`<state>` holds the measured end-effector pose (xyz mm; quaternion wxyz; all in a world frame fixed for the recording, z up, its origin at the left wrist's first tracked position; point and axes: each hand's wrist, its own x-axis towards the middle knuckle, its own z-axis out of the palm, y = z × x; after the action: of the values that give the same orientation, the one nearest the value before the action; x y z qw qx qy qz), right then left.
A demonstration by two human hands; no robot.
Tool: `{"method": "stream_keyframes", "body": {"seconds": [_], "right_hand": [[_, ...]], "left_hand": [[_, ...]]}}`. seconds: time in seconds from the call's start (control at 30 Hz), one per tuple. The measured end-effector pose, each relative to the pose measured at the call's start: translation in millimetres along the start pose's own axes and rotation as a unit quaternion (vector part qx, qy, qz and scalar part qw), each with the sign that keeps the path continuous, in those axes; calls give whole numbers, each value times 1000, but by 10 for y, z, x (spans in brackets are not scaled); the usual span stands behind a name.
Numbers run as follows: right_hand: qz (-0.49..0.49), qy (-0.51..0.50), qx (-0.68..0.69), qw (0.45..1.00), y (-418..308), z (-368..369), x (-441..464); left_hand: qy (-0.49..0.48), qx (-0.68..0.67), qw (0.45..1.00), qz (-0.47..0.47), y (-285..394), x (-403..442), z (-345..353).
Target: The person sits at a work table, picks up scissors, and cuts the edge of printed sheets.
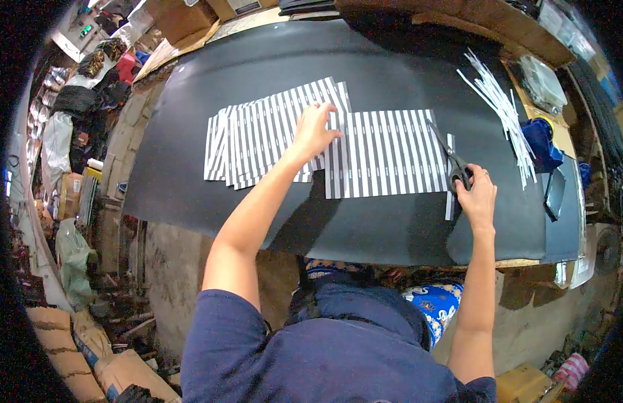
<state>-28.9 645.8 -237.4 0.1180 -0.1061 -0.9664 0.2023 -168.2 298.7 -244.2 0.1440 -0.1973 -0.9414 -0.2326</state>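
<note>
Navy blue short-sleeved shirt [311, 356] nearest, at the bottom of the view; patterned blue-and-white cloth [434, 302] partly visible past its edge. Beyond it, a surface [385, 235] covered in smooth black sheeting. Left hand [315, 131] over the right part of a fanned stack of black-and-white striped sheets [258, 141]; fingers curled, thumb and index tip apart, nothing visibly pinched. Cannot tell how firmly it presses. Just right of the stack, one or more flat striped pieces [392, 153], same pattern, stripes running away from the person. Right hand [478, 195] grips black-handled scissors [458, 171], fingers closed around the handles, blades pointing away and slightly left, over the right edge of the flat piece. A narrow pale strip [450, 208] lies under or beside the scissors; contact unclear. Farther right, a loose pile of thin white strips [503, 121], lengthwise. Beside its near end, crumpled dark blue material [541, 149]; beyond that, a clear plastic bag [543, 84].
</note>
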Motion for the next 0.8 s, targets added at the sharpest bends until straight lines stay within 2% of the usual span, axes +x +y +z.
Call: {"method": "stream_keyframes", "body": {"seconds": [0.03,0.07,0.1,0.13,0.17,0.2,0.23,0.27,0.33,0.4,0.43,0.47,0.53,0.6,0.67,0.7,0.73,0.8], "right_hand": [[0,-5,0,1000,12,2,-3],[0,-4,1,1000,17,3,-5],[2,3,10,1000,4,-4,-6],[-14,18,14,1000,19,11,-15],[-13,24,21,999,31,18,-17],[-14,28,28,999,37,26,-17],[-19,37,29,999,55,54,-21],[-24,46,30,998,63,64,-26],[-6,44,27,999,23,31,-48],[-7,58,42,997,3,38,-63],[-6,59,41,997,1,56,-43],[-17,75,41,996,8,93,-44],[-28,75,30,996,37,83,-110],[-26,92,34,995,-16,89,-86],[-21,80,31,996,-34,86,-82],[-15,78,27,997,-44,88,-76],[-8,77,23,997,-50,88,-67],[-2,69,18,997,-55,82,-50]], "left_hand": [[13,-48,998,47,181,-65,-112],[-16,-159,985,72,409,-202,-234],[-90,-286,952,60,593,-400,-283],[-245,-562,766,-192,987,-647,-512],[-382,-683,589,-203,1047,-906,-518],[-424,-815,349,-184,1198,-1227,-473],[-444,-833,169,-284,1341,-1526,-488],[-471,-822,97,-305,1387,-1784,-406],[-447,-812,4,-375,1290,-2188,-77],[-316,-799,-198,-471,1078,-2551,496],[-323,-822,-85,-461,1173,-2462,463],[-324,-820,-89,-463,1178,-2451,541],[-286,-695,-270,-602,1214,-2541,743],[-263,-694,-274,-612,1182,-2571,802],[-382,-782,-69,-488,1201,-2592,922],[-422,-783,25,-457,1221,-2646,1070],[-421,-783,23,-457,1287,-2608,1056],[-385,-713,-102,-576,1457,-2466,1003]]}}
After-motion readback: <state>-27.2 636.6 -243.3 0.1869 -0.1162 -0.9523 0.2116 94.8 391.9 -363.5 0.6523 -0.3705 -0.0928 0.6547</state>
